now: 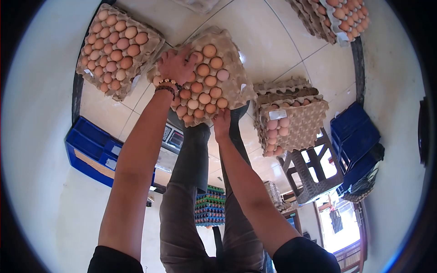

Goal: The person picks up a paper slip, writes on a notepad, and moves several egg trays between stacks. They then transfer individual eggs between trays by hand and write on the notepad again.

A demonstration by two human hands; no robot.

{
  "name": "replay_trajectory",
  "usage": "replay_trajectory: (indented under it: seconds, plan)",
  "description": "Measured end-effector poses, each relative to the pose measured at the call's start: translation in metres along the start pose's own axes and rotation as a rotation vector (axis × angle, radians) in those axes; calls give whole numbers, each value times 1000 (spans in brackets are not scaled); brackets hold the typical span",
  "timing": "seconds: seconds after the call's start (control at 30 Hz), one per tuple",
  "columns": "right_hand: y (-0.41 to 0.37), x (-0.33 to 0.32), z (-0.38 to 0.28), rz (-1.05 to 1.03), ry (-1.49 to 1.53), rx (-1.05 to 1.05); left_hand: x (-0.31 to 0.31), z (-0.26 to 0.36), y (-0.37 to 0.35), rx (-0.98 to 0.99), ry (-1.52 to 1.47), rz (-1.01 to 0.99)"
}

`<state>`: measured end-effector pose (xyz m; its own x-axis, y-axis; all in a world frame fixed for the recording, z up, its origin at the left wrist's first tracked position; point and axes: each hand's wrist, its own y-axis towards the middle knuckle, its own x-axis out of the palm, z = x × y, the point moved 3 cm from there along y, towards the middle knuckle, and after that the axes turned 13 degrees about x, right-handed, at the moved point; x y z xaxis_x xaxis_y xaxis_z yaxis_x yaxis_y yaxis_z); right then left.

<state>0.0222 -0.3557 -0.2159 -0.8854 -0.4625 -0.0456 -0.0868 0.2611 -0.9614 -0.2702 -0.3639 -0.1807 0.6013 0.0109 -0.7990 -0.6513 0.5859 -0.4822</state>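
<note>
A grey-brown cardboard egg tray (241,75), partly filled with brown eggs (203,69), lies in front of my legs. Across its left side reaches my left hand (176,65), palm down with spread fingers over the eggs. Whatever lies under that palm is hidden. At the tray's near edge, my right hand (221,123) has its fingers closed on the rim, close to an egg in the corner. Empty cups show along the tray's right side.
A full egg stack (111,50) stands at left. To the right is a partly filled tray stack (296,118); more eggs (348,18) sit at upper right. Blue crates (91,150) and a dark stool (314,168) stand nearer. Colourful stacked trays (209,207) are behind my legs.
</note>
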Motion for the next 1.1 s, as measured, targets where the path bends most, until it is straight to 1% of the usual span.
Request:
replay_trajectory:
  seconds: [0.03,0.1,0.13,0.23,0.27,0.33,0.4,0.43,0.5,0.53,0.6,0.63,0.67,0.7,0.77,0.8,0.9,1.0,1.1]
  plan:
    - [-4,-2,-3,-37,16,36,0,0,-2,-2,-31,0]
    - [-12,-4,-9,-69,11,41,-1,-3,-7,-8,-88,3]
    - [-15,-4,-13,-89,7,39,-3,-7,-10,-18,-177,38]
    - [-24,-7,-20,-6,-20,130,-9,-25,-18,-14,-483,99]
    - [-26,-7,-22,-13,-12,136,-11,-33,-20,3,-614,92]
    - [-22,-11,-23,-28,3,143,-10,-41,-21,5,-711,29]
    - [-20,-13,-24,2,-19,166,-8,-47,-24,-29,-643,-88]
    - [-21,-13,-24,16,-30,180,-10,-45,-27,8,-538,-75]
    - [-30,-8,-29,14,-31,106,-12,-34,-34,81,-327,-46]
    - [-35,-11,-27,16,-32,71,-14,-30,-41,34,-334,-34]
    - [-38,-26,-25,91,-103,-14,-22,-23,-59,-59,-350,-1]
    - [-46,-20,-37,129,-137,-58,-27,-23,-72,-90,-394,20]
    - [-58,-17,-45,205,-6,-114,-33,-22,-86,-121,-438,39]
    - [-70,-12,-63,198,-103,-174,-37,-21,-101,-150,-484,56]
    - [-86,-10,-98,185,-298,-293,-21,-35,-136,-288,-623,140]
    - [-92,-4,-116,236,-443,-345,-9,-40,-154,-362,-691,183]
    - [-74,8,-153,235,-838,-587,15,-34,-191,-632,-1177,376]
    - [-46,37,-183,123,-1023,-790,54,-29,-205,-736,-1463,500]
    - [-3,53,-205,74,-1155,-854,92,-18,-195,-851,-1457,499]
